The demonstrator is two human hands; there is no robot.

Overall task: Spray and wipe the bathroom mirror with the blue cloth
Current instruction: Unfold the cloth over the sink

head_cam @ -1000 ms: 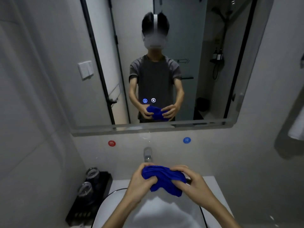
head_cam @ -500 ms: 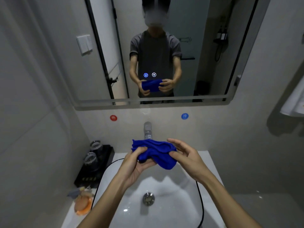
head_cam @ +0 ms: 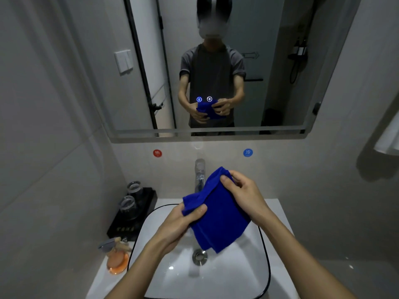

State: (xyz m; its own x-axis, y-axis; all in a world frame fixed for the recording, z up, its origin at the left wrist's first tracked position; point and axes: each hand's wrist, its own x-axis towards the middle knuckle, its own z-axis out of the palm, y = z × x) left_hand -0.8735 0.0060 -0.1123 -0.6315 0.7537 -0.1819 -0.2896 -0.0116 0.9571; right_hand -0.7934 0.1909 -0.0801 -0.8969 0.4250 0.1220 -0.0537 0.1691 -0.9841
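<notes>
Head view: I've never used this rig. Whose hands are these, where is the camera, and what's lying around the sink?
There is no robot. A person wears the camera on their head, looking down, and their reflection shows in the mirror. The left hand and right hand both grip the blue cloth over the white sink, in front of the tap. To the left, a black tray holds two glasses, with an orange soap dish nearer. I see no spray bottle.
</notes>
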